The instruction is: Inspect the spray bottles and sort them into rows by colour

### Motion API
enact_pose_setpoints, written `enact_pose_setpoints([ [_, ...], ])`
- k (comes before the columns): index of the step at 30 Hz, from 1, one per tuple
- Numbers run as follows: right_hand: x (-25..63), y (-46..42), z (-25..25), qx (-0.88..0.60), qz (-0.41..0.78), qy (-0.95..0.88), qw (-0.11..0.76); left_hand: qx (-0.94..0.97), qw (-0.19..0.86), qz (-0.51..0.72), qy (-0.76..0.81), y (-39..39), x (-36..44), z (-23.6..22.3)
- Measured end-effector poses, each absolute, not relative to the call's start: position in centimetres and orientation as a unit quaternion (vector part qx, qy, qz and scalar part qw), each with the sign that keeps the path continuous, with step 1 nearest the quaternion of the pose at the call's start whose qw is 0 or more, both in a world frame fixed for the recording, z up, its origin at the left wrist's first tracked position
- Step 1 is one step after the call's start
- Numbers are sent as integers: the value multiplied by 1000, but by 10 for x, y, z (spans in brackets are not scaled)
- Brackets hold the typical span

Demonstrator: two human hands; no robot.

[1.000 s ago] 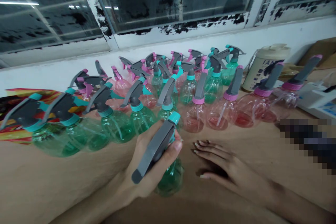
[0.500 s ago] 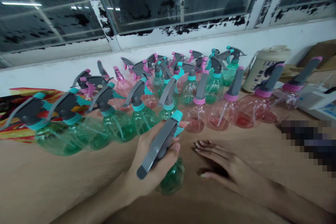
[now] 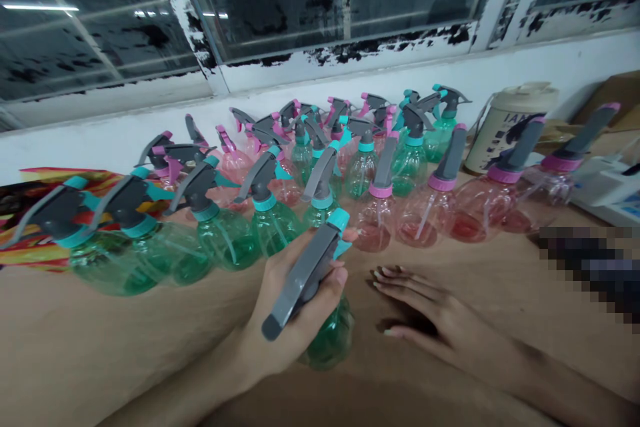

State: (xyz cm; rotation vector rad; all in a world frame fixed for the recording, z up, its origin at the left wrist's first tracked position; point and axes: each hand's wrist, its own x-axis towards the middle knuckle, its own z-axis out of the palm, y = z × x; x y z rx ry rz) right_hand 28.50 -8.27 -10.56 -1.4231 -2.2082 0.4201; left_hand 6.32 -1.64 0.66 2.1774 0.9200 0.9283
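Fingers of my left hand [image 3: 280, 307] wrap round the neck of a green spray bottle [image 3: 331, 340], below its grey trigger head with a turquoise nozzle. The hand hides the bottle's collar. My right hand [image 3: 430, 310] rests on the brown table [image 3: 450, 387], fingers stretched out and holding nothing, to the right of that bottle. Just beyond my hands runs a front row: green spray bottles [image 3: 227, 240] at the left, and pink spray bottles [image 3: 423, 220] with pink collars at the right.
More green and pink spray bottles [image 3: 363, 170] crowd behind the front row, up to the white wall [image 3: 590, 63]. At the right stand a cream lidded jug [image 3: 507, 127] and a white device [image 3: 607, 190]. A red and yellow packet [image 3: 35, 180] lies at far left.
Hardly anything differs. My left hand stays closed on the green spray bottle and my right hand stays flat; the view has shifted very slightly.
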Motion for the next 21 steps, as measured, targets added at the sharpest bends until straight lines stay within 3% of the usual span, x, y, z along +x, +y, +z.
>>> enact_pose_setpoints([
  [21, 284, -83, -105, -518, 151, -803, 252, 833, 259, 328, 363, -16, 62, 15],
])
